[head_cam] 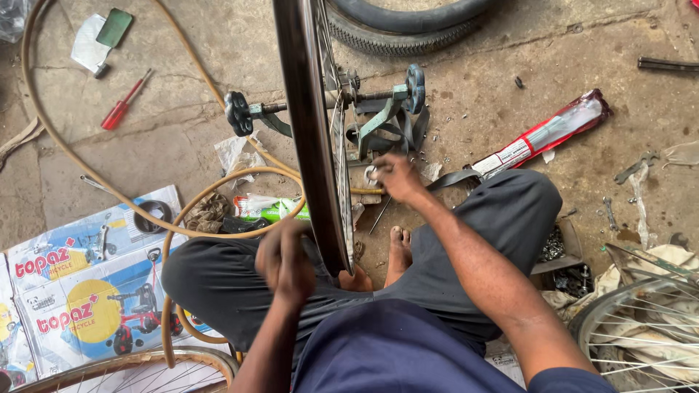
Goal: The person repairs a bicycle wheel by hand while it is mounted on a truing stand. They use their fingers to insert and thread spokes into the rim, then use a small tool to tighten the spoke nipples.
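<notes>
1. We're sitting cross-legged on the concrete floor with a bicycle wheel standing upright on edge between our knees. Everything below is placed relative to that wheel.
2. The wheel's axle sits in a metal stand with round knobs on both sides of the rim.
3. Our left hand is at the near bottom of the wheel, against the left side of the rim. It's motion-blurred; fingers look curled, but we can't tell what, if anything, it grips.
4. Our right hand is just right of the wheel, low near the spokes, fingers pinched narrow on a small pale ring-shaped part. Can't tell exactly what the part is.
5. A tan hose loops across the floor left of the wheel and passes behind it.
6. A red screwdriver lies well left of the wheel, near the top.
7. A green packet lies just left of the wheel's lower part, beside a crumpled rag.
8. A printed cardboard sheet lies far left, low.
9. A long red and white packet lies right of the wheel, beyond our right knee.
10. A black tyre lies behind the wheel, at the top.
11. A second spoked wheel lies far right, low.
</notes>
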